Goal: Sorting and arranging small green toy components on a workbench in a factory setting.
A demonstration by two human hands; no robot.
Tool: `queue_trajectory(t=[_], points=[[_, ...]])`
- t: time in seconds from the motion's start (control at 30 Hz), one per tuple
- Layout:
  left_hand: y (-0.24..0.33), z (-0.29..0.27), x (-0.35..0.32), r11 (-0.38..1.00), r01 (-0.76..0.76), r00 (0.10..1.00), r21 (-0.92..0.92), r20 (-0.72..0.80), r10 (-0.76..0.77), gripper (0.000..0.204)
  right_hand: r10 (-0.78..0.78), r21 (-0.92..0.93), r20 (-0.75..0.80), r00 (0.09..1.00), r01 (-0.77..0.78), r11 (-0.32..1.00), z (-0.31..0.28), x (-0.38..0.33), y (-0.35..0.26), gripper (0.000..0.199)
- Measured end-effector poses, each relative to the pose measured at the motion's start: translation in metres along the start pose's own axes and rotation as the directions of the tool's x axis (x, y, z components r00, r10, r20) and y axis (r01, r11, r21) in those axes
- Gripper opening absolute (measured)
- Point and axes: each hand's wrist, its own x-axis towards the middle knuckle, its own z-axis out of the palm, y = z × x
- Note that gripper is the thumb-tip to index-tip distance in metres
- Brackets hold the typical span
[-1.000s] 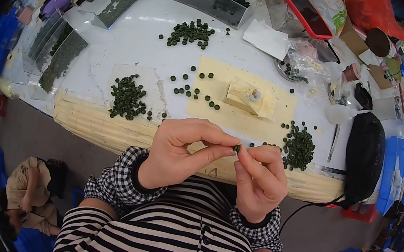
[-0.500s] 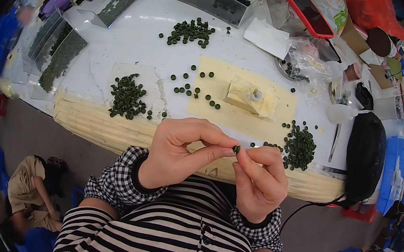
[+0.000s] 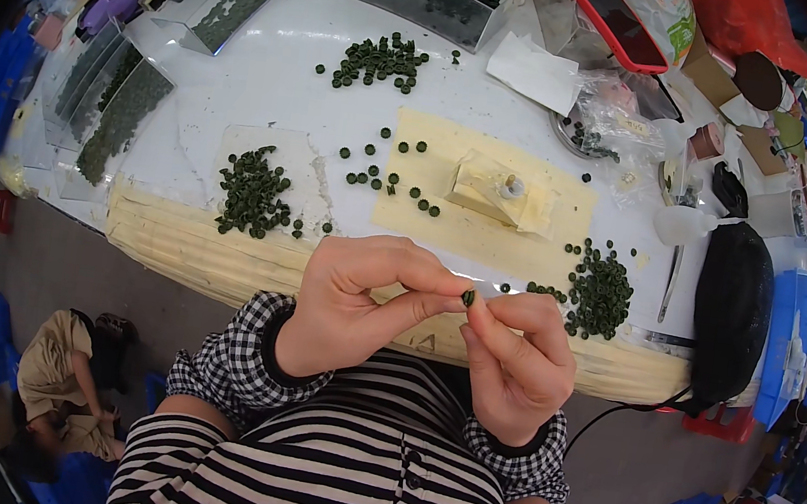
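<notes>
Unmoved, green disc [image 3: 467, 298] pinched between both hands.

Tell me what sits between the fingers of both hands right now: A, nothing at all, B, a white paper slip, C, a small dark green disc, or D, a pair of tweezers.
C: a small dark green disc is pinched where the left hand and the right hand meet, matching the green discs on the table.
</notes>
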Motion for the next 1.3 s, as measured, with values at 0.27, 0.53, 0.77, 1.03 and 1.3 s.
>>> queue_trajectory(t=[0.27,0.53,0.77,1.03,1.3], points=[[-0.002,0.002,0.001,0.997,0.03,0.999,-0.072,-0.016,-0.031,0.015,0.04,-0.008,-0.02,0.999,-0.04,0.999,-0.001,0.001,-0.001,0.037],[-0.003,0.0,0.0,0.988,0.072,0.997,-0.14,-0.015,-0.075,0.016,0.026,-0.02,-0.024,0.999,-0.026,0.999,0.001,0.004,-0.001,0.036],[-0.002,0.0,0.002,0.985,0.066,0.997,-0.157,-0.03,-0.072,0.016,0.033,-0.022,-0.022,0.999,-0.034,0.999,0.002,0.007,-0.002,0.036],[-0.004,-0.002,0.002,0.995,0.022,0.999,-0.098,-0.042,-0.026,0.016,0.043,-0.03,-0.019,0.999,-0.044,0.999,0.004,0.008,-0.002,0.037],[-0.003,-0.003,0.002,0.973,0.075,0.996,-0.219,-0.032,-0.084,0.018,0.063,-0.018,-0.001,0.998,-0.063,0.998,0.001,0.013,-0.005,0.037]])
